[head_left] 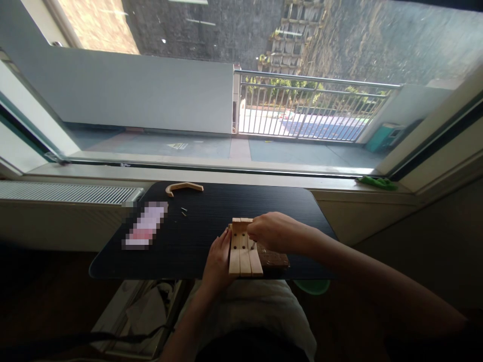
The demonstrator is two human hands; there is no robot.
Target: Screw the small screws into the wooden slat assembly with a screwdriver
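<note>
Black table top [196,236] set before a window that gives onto a railed balcony [313,108]; a curved wooden piece [184,187] lies at its 11 o'clock edge and a blurred pink packet [146,224] at 9 o'clock. The wooden slat panel [244,256] rests at 5 o'clock by the near edge, a brown block [277,261] touching its 3 o'clock side. My left hand [218,259] lies flat-fingered against the panel's 9 o'clock edge; my right hand [273,232], fingers curled closed, rests on its 1 o'clock corner, and I cannot tell whether it pinches anything.
</note>
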